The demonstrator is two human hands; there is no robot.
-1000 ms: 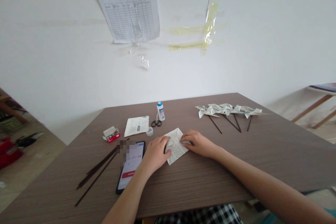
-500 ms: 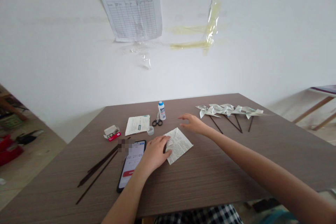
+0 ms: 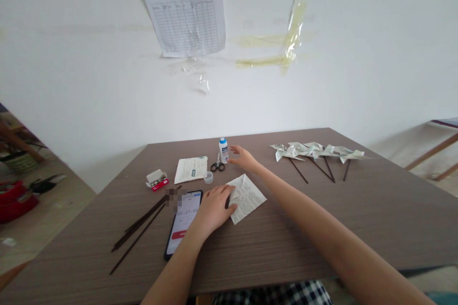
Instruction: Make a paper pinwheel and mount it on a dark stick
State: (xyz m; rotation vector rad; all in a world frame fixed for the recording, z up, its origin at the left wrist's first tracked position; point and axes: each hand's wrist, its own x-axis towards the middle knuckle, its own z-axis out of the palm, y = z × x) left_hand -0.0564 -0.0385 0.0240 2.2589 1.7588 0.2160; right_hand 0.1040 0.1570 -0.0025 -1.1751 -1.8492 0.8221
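My left hand (image 3: pixel 216 205) rests on a folded square of printed paper (image 3: pixel 249 199), its fingers over the left corner and the thumb apart. A small dark patch shows between thumb and forefinger; I cannot make out what it is. Reaching out past the paper, my right hand (image 3: pixel 244 158) is open, with fingers spread and nothing in them. Just left of its fingertips stands a white bottle with a blue cap (image 3: pixel 223 150), apart from the hand. Black-handled scissors (image 3: pixel 217 167) lie against the foot of the bottle, near a roll of clear tape (image 3: pixel 208 178).
A stack of printed paper (image 3: pixel 189 169) and a small red-and-white box (image 3: pixel 157 181) lie at the left. Nearer are thin dark sticks (image 3: pixel 138 228) and a phone (image 3: pixel 183 221) showing a timer. Several paper pinwheels (image 3: pixel 315 150) on sticks lie at the back right, before the wall.
My right hand has moved left and forward, closer to the white bottle. My left hand stays on the paper. The whole view has shifted slightly.
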